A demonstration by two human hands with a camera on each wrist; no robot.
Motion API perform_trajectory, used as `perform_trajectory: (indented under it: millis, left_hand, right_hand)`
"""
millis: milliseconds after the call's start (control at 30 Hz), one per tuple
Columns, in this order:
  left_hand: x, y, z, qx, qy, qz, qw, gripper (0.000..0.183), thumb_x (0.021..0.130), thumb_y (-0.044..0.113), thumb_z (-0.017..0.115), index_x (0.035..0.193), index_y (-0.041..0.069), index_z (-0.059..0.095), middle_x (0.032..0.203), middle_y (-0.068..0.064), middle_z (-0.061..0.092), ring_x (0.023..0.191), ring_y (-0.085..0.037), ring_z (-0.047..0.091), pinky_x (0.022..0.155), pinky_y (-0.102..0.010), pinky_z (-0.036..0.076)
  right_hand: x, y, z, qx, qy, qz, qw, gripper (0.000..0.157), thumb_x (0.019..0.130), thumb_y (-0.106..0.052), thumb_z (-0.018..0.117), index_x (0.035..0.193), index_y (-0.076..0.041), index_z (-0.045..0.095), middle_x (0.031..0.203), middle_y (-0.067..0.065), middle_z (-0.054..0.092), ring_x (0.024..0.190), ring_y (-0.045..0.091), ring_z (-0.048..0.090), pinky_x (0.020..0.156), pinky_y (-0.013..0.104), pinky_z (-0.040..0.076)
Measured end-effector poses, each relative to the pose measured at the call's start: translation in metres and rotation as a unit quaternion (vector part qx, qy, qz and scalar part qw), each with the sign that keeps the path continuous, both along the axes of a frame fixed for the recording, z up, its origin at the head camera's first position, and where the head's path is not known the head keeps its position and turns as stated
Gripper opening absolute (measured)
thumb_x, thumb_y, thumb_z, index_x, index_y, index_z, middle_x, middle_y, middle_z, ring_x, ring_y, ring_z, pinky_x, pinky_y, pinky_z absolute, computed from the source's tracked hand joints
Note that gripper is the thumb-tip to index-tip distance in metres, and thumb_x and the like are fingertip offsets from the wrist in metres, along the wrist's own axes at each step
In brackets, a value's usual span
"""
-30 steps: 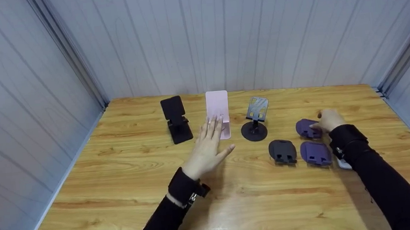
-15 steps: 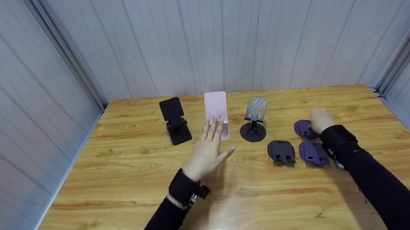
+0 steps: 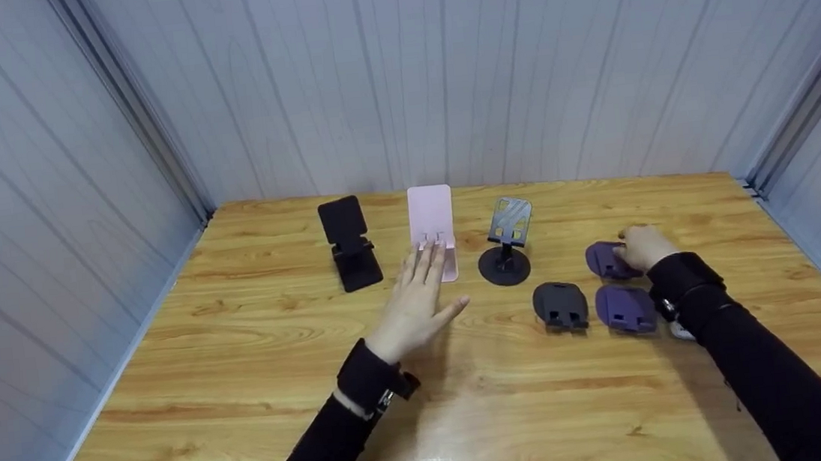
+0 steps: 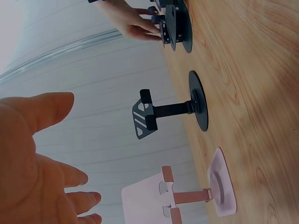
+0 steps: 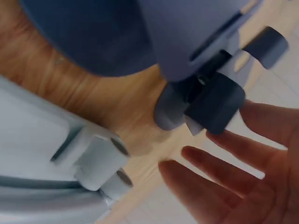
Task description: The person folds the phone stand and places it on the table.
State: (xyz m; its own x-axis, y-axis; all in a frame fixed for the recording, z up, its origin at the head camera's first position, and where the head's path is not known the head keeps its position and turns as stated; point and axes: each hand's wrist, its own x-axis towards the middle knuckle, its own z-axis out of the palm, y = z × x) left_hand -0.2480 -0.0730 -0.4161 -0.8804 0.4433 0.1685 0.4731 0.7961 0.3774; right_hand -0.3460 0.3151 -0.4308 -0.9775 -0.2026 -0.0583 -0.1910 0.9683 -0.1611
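Observation:
My left hand [image 3: 410, 309] lies with straight, spread fingers over the lower part of a pink phone stand [image 3: 430, 210], which is unfolded and upright. In the left wrist view, the pink stand [image 4: 147, 200] shows beyond my fingertips. At the right, my right hand [image 3: 646, 247] reaches over the rear purple folded phone stand [image 3: 605, 260], fingertips at its right edge. The right wrist view shows these fingers [image 5: 210, 170] loosely extended and apart, close by a dark lip [image 5: 217, 102]. In front of it lies a second purple folded stand [image 3: 625, 308].
A black phone stand [image 3: 350, 244] stands unfolded at left. An unfolded dark stand with a round base [image 3: 504, 266] is right of the pink one. A dark grey folded stand [image 3: 561, 306] lies nearby. A white folded stand [image 5: 88, 149] sits under the right wrist. Panelled walls [image 3: 395, 74] enclose the table.
My right hand has shifted slightly left over the rear purple stand, then a little back. The view has drifted slightly; the stands and my left hand keep their places.

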Motion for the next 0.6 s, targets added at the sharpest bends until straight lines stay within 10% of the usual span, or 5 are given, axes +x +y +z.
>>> perform_trajectory:
  millis: [300, 600]
  left_hand:
    - [-0.005, 0.003, -0.004, -0.024, 0.004, 0.008, 0.9997, 0.083, 0.101, 0.049, 0.048, 0.157, -0.002, 0.014, 0.164, -0.024, 0.012, 0.153, -0.039, 0.007, 0.126, -0.051, 0.007]
    - [-0.017, 0.021, -0.002, -0.063, 0.036, 0.036, 0.9967, 0.085, 0.099, 0.049, 0.051, 0.158, 0.002, 0.012, 0.165, -0.02, 0.013, 0.153, -0.038, 0.009, 0.126, -0.051, 0.012]
  right_hand:
    - [0.015, 0.004, 0.017, -0.024, -0.039, 0.007, 0.999, 0.073, 0.105, -0.037, 0.04, 0.152, 0.012, 0.012, 0.154, 0.041, 0.009, 0.142, 0.061, 0.002, 0.111, 0.078, 0.006]
    - [0.036, -0.014, 0.021, -0.05, 0.015, 0.035, 0.998, 0.075, 0.105, -0.04, 0.042, 0.158, -0.002, 0.005, 0.162, 0.03, 0.0, 0.148, 0.051, -0.011, 0.111, 0.076, -0.01]
